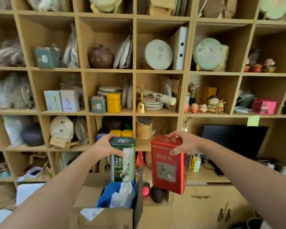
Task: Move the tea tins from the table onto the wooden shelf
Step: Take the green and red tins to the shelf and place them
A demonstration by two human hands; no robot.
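Both hands (180,143) clamped on upright tins: green tin (123,160), red tin (168,164) (slightly tilted).

Two tea tins are held side by side before the wooden shelf (109,70). The left tin (123,160) is above an open carton (104,214). The right tin (168,164) is above a cabinet (205,195).

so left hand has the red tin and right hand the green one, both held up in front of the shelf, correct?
Swapped. The head view shows the left hand holding the green tin by its lid end, and the right hand holding the red tin. The rest is right: both are held up in front of the wooden shelf, neither set down yet.
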